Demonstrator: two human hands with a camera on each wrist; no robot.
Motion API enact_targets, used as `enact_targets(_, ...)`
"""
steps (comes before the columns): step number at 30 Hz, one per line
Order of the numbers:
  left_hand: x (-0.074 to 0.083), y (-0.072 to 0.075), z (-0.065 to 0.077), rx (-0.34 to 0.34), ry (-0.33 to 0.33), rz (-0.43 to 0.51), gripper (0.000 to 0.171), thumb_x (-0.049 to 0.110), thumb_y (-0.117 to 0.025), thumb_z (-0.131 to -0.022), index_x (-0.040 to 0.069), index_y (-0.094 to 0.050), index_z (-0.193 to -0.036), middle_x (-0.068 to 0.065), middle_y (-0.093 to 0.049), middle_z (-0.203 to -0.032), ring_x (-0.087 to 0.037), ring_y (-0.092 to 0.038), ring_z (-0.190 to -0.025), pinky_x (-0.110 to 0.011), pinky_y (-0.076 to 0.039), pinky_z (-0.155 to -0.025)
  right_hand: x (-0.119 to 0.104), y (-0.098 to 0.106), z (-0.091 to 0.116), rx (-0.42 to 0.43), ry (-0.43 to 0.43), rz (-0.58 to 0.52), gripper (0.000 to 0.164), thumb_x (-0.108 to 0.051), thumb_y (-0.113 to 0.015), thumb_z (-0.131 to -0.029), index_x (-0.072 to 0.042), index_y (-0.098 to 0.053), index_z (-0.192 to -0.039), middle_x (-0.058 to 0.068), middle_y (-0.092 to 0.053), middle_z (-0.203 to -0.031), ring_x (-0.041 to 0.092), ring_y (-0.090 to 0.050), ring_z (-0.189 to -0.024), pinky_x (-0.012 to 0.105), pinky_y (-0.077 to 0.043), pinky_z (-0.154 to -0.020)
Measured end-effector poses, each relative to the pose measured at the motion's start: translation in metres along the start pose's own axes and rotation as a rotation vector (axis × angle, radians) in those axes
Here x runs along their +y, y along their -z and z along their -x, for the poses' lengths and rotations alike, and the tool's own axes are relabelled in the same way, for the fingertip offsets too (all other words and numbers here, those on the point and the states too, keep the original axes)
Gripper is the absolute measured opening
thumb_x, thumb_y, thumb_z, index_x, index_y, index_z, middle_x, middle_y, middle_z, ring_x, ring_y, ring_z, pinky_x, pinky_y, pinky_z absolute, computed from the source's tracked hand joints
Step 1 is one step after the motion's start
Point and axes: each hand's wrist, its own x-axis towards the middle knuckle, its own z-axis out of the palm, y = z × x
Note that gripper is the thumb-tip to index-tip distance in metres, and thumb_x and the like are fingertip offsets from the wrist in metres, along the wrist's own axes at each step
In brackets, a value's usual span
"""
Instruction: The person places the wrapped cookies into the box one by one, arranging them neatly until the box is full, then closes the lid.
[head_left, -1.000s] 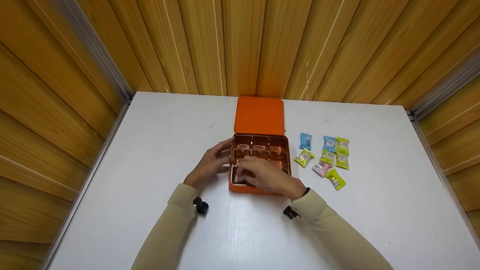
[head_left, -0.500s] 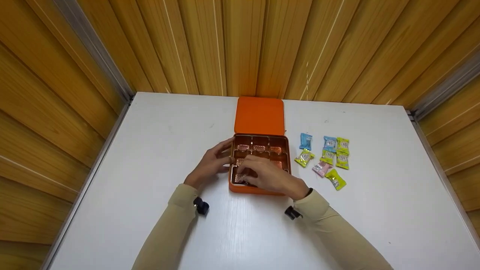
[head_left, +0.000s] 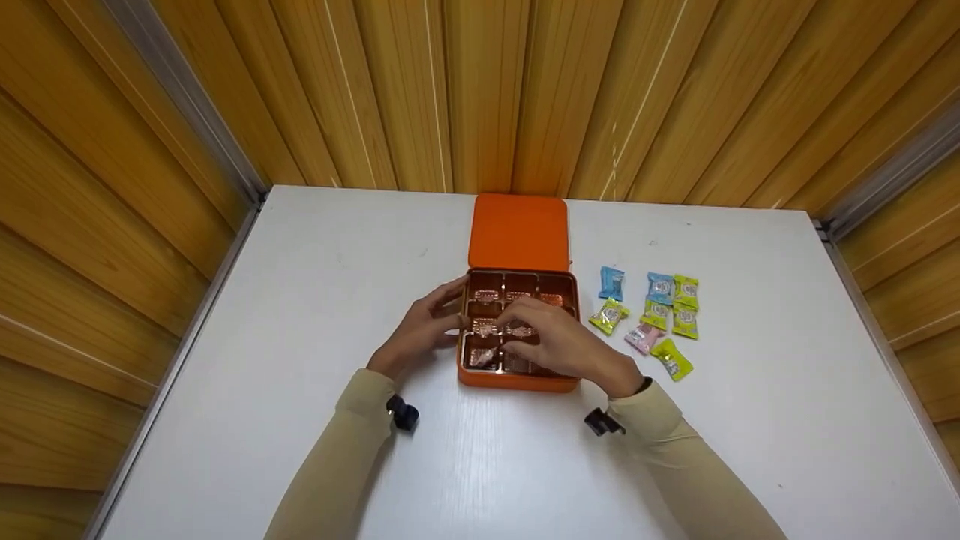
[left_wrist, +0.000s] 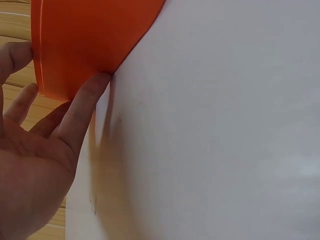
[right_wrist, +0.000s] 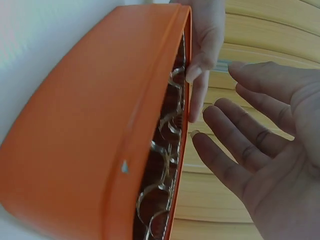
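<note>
An orange tin [head_left: 517,381] stands with its lid [head_left: 519,231] laid back, and a brown divided tray [head_left: 556,285] fills it. In the front-left compartment lies a small pale pinkish piece [head_left: 482,357], apparently a wrapped candy. My right hand [head_left: 555,341] hovers over the tray's front part, thumb and fingers apart; the right wrist view shows the hand [right_wrist: 265,145] holding nothing. At the tin's left side my left hand [head_left: 421,330] rests its fingertips on the wall. The left wrist view shows those fingers [left_wrist: 82,112] extended against the orange side [left_wrist: 95,45].
Right of the tin lie several wrapped candies: blue ones [head_left: 612,283], yellow-green ones [head_left: 671,358] and a pink one [head_left: 643,338]. The white table [head_left: 330,247] ends at a wood-patterned wall [head_left: 405,97] behind.
My right hand has drawn back to the right and lifted from the front-left compartment, its fingers spreading. The pinkish piece there now shows. My left hand stays in place.
</note>
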Motion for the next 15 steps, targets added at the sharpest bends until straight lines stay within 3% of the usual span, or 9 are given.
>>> enact_targets(11, 0.003, 0.0, 0.0, -0.024, 0.018, -0.006, 0.076, 0.002, -0.065, -0.099, 0.029, -0.04, -0.166, -0.003, -0.039, -0.167, -0.031, -0.047, -0.147, -0.048, -0.059, -0.098, 0.013, 0.013, 0.012, 0.087, 0.027, -0.004, 0.026, -0.01, -0.077, -0.099, -0.002, -0.07, -0.123, 0.008, -0.068, -0.122, 0.031, -0.067, -0.114, 0.049, -0.057, -0.099)
enact_targets(15, 0.004, 0.0, 0.001, -0.026, 0.023, -0.009, 0.076, 0.003, -0.064, -0.1, 0.029, -0.039, -0.166, -0.003, -0.038, -0.168, -0.032, -0.048, -0.146, -0.049, -0.059, -0.098, 0.02, 0.019, 0.02, 0.115, -0.006, -0.021, 0.026, -0.009, -0.079, -0.098, -0.003, -0.071, -0.122, 0.008, -0.068, -0.122, 0.031, -0.066, -0.116, 0.049, -0.056, -0.101)
